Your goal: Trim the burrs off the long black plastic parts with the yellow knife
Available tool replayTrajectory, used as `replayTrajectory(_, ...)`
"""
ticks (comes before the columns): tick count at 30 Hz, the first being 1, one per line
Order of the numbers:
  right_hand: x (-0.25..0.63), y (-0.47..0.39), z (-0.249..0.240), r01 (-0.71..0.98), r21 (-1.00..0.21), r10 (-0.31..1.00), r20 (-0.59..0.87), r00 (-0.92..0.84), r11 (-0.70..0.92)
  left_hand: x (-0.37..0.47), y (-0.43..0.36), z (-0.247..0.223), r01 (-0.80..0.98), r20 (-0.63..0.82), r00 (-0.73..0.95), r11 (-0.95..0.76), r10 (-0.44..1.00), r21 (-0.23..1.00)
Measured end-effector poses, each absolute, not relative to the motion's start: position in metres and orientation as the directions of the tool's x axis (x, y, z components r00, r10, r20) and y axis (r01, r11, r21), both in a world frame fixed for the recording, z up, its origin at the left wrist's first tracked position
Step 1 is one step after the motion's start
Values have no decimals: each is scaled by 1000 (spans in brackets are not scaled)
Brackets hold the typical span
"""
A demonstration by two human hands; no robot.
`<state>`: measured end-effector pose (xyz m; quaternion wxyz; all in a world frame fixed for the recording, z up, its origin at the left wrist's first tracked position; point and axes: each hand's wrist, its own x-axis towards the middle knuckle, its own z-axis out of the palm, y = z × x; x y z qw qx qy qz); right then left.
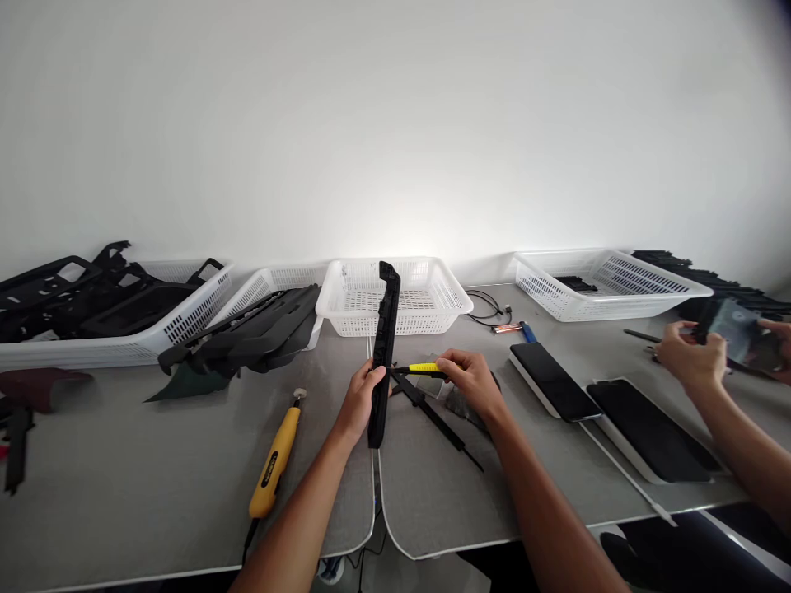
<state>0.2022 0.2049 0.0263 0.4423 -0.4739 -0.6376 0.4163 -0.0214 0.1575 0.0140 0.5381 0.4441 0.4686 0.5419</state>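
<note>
My left hand (pixel 360 401) is closed around a long black plastic part (pixel 384 354), which it holds nearly upright over the gap between two grey tables. In my right hand (pixel 473 380) is a yellow and black knife-like tool (pixel 423 368), its tip pointing left at the part's edge. Whether the tip touches the part cannot be made out. Below the tool, a thin black strip (pixel 438 420) lies slanting on the table, beside a small clear and dark item (pixel 461 405) partly hidden by my right hand.
A white basket (pixel 395 324) stands behind my hands. Left are a yellow corded tool (pixel 276 461) and baskets of black parts (pixel 142 309). Right are two phone-like devices (pixel 553 380) (pixel 655 428), another basket (pixel 609 309) and another person's hands (pixel 692 356) holding a clear item.
</note>
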Motion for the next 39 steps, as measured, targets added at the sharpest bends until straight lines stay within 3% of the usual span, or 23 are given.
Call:
replayTrajectory(10,201,210,20,212,-958,980,175,-99,193,-24,158,13,-175,-24,-27,19,999,984)
replayTrajectory(20,204,213,16,187,-961,979,206,0,202,-17,155,22,-390,-94,43,103,995,915)
replayTrajectory(25,204,213,16,185,-966,984,179,-12,178,-20,160,17,-366,-147,-3,135,989,921)
replayTrajectory(32,201,211,15,151,-961,973,228,-25,230,-22,156,22,-367,-95,32,100,995,925)
replayTrajectory(39,186,203,15,354,-871,939,291,-186,340,-18,159,16,-219,-89,1,87,996,972)
